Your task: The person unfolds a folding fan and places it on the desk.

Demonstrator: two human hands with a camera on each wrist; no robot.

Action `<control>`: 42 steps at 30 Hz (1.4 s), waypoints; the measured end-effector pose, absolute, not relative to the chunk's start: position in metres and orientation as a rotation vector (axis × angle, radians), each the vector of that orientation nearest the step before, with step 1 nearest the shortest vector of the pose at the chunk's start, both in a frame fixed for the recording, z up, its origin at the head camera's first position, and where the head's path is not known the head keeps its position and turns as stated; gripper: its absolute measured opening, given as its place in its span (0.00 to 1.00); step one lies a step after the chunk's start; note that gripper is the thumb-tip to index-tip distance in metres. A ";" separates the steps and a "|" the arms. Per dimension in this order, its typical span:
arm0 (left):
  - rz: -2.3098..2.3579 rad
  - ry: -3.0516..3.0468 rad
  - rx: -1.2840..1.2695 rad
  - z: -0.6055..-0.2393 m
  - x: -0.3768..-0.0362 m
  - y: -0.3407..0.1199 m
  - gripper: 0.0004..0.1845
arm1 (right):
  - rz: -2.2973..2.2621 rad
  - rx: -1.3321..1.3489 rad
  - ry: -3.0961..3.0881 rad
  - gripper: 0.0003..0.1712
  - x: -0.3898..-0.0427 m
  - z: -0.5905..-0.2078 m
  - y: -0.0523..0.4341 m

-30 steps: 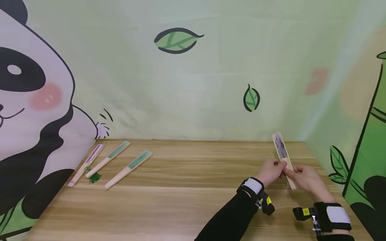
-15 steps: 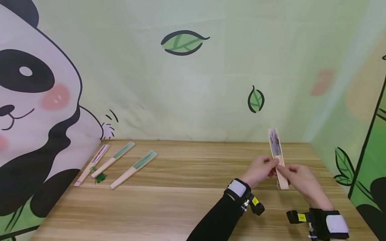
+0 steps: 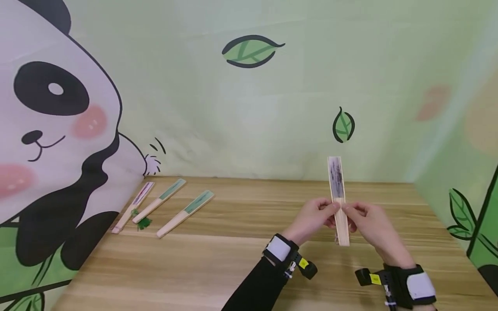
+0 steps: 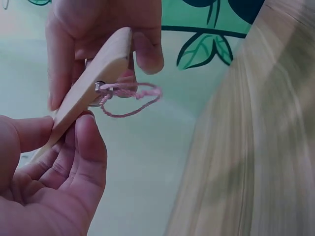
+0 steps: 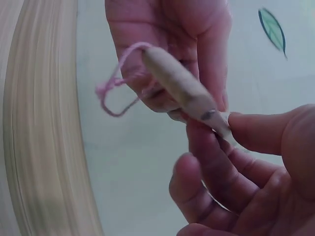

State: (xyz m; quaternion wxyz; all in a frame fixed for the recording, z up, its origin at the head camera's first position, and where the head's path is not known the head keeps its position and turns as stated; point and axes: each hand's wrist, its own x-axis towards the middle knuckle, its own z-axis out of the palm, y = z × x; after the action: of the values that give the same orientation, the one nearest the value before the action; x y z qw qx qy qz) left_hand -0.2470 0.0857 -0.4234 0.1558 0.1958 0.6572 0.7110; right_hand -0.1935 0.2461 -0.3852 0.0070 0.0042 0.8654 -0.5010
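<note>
A closed folding fan [image 3: 336,179] with pale wooden ribs and a purple-grey patterned leaf stands nearly upright in the head view, raised over the right half of the table. My left hand [image 3: 311,220] pinches its left edge between thumb and fingers, and my right hand [image 3: 375,226] pinches the opposite edge at the same height. In the left wrist view, a pink cord loop [image 4: 130,101] hangs from a metal rivet at the fan's handle end. Seen from the right wrist, the wooden handle [image 5: 179,83] points up and left, slightly blurred, both hands' fingers around it.
Three more closed fans lie at the table's far left: a pink-purple one [image 3: 134,207], a green one [image 3: 159,201] and another green one [image 3: 186,214]. A green tassel [image 3: 144,223] lies by the first two. A printed panda backdrop [image 3: 249,108] borders the wooden table [image 3: 175,268].
Both hands have carried the fan leftward over the table, and it has swung from leaning to nearly upright. The head view has turned a little to the left. The other fans lie still.
</note>
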 end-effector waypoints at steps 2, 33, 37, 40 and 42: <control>2.042 1.887 0.555 -0.423 -0.245 0.075 0.13 | -1.613 -0.001 2.683 0.24 -0.195 -0.385 0.235; 2.211 1.970 0.367 -0.418 -0.237 -0.003 0.14 | -1.891 0.134 2.545 0.19 -0.208 -0.390 0.170; 2.291 1.873 0.320 -0.417 -0.237 -0.006 0.13 | -1.979 0.164 2.511 0.19 -0.208 -0.388 0.170; 2.341 1.812 0.284 -0.416 -0.236 -0.008 0.12 | -2.037 0.204 2.465 0.21 -0.209 -0.387 0.171; 2.372 1.787 0.267 -0.416 -0.236 -0.010 0.11 | -2.081 0.232 2.419 0.21 -0.209 -0.387 0.172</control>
State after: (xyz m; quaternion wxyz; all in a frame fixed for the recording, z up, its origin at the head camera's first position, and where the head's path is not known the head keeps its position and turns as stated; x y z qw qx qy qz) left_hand -0.2365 -0.0097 -0.4157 0.0798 0.0891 0.5975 0.7929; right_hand -0.2089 0.1719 -0.3873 -0.0289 0.0724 0.7559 -0.6500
